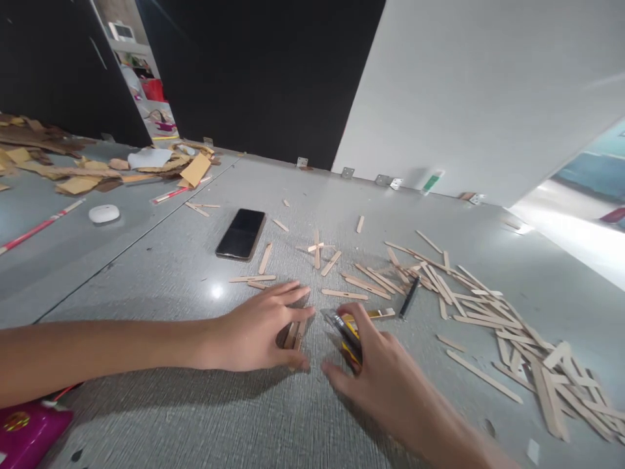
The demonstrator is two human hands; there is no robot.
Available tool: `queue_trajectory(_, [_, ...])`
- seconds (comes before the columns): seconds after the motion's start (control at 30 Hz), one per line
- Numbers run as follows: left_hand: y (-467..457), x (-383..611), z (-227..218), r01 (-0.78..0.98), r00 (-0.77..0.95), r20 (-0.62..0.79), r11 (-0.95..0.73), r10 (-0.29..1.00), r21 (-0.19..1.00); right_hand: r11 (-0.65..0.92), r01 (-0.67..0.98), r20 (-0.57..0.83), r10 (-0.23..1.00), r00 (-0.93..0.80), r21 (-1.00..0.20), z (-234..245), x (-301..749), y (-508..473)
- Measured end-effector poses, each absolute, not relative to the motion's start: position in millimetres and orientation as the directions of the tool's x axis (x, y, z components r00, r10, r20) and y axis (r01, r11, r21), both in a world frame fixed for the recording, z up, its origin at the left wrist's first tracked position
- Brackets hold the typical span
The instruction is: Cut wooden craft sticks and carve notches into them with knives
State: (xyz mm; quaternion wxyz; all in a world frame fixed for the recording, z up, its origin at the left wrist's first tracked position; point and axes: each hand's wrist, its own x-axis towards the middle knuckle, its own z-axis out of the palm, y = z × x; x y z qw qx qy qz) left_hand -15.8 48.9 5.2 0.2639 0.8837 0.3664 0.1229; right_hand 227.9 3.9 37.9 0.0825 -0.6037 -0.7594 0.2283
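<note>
My left hand [263,329] rests on the grey surface with its fingers stretched forward. Its thumb and forefinger span a short set of wooden craft sticks [295,333], laid side by side and touched at both ends; the palm hides part of them. To the right, my right hand [375,365] curls around a yellow and black utility knife [347,333], its tip pointing up and left. The knife is apart from the sticks under my left hand. Just beyond the knife lies another craft stick [383,314] with something yellowish along it.
A phone [241,234] lies ahead to the left. Loose craft sticks [483,319] pile up on the right, beside a black pen-like rod [409,298]. Torn cardboard pieces [83,172], a white case [104,213] and a magenta object [34,430] are at left.
</note>
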Motion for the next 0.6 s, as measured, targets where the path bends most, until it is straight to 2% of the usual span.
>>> queue_trajectory(0.33, [48.2,-16.1,4.0,0.562,0.705,0.055,-0.604,0.708,0.565,0.307,0.834,-0.082,0.920,-0.384,-0.459,27.4,219.3,-0.2])
queue_trajectory(0.6, [49.7,-16.0,-0.7,0.553,0.695,0.079,-0.602,0.714,0.576,0.311,0.830,-0.056,0.924,-0.377,-0.463,25.4,223.2,-0.2])
